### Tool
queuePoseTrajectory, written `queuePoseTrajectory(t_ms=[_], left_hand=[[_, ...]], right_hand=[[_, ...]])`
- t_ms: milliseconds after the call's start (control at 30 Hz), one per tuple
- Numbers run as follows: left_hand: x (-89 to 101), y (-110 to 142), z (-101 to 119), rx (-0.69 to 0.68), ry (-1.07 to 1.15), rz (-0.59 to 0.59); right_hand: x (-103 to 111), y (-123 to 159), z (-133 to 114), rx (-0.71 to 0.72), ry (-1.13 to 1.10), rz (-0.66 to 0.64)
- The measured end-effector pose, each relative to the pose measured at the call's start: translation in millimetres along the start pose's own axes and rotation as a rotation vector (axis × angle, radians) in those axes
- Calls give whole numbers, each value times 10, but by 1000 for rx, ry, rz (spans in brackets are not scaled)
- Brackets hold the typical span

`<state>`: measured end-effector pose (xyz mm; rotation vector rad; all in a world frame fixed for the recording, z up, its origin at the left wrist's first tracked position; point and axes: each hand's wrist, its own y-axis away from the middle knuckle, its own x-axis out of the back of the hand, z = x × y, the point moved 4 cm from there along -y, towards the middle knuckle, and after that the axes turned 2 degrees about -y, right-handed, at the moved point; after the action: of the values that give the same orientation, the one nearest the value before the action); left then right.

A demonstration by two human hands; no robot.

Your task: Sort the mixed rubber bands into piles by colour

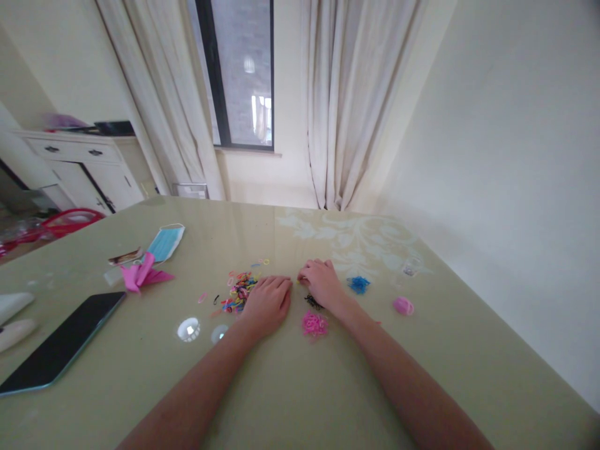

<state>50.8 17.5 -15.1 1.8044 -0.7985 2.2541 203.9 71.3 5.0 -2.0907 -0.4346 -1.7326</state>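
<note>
My left hand point(269, 302) lies palm down on the table, fingers stretched forward, against the right side of a pile of mixed-colour small rubber bands point(240, 289). My right hand point(321, 282) is curled, its fingertips down on the tabletop close to the left fingers. A speck of yellow shows between the two hands; what the right fingers pinch, if anything, is hidden. Partly under the right hand sits a small heap of black bands point(313, 302). Just nearer to me is a heap of pink bands point(314, 324). Blue bands point(359, 285) lie to the right of that hand.
A pink lump point(404, 305) and a small clear container point(411, 267) stand at the right. On the left are a black-screened tablet or phone point(63, 340), a pink folded-paper figure point(145, 273) and a blue face mask point(165, 243). A shiny clear disc point(188, 329) lies beside my left forearm.
</note>
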Motion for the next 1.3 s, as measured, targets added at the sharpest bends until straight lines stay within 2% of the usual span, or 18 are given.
queuePoseTrajectory(t_ms=[100, 167, 233, 300, 367, 433, 600, 767, 867, 967, 1033, 1133, 1300], left_hand=[[22, 11, -7, 26, -52, 27], [65, 30, -37, 91, -110, 63], [129, 64, -81, 170, -172, 112], [191, 109, -130, 239, -236, 135], [231, 151, -187, 304, -291, 110], [244, 180, -249, 360, -323, 42], [236, 185, -369, 381, -377, -89], [243, 178, -442, 354, -354, -64], [261, 179, -466, 358, -297, -19], [284, 177, -488, 377, -216, 24], [292, 172, -504, 379, -184, 35], [289, 163, -532, 366, -177, 20], [292, 164, -562, 362, -143, 8]], right_hand=[[82, -3, -22, -20, -33, 15], [266, 36, -39, -28, -75, 31], [557, 131, -66, -9, -158, 50], [908, 282, -110, 54, -456, 80], [1218, 460, -165, 110, -633, 63], [1431, 624, -222, 142, -702, 14], [1639, 849, -319, 162, -716, -27], [1732, 956, -329, 138, -691, -11], [1750, 967, -260, 117, -644, 26], [1644, 846, -104, 68, -510, 84], [1478, 694, 39, -11, -332, 105], [1109, 450, 248, -151, 15, -25], [681, 254, 401, -226, 101, -70]])
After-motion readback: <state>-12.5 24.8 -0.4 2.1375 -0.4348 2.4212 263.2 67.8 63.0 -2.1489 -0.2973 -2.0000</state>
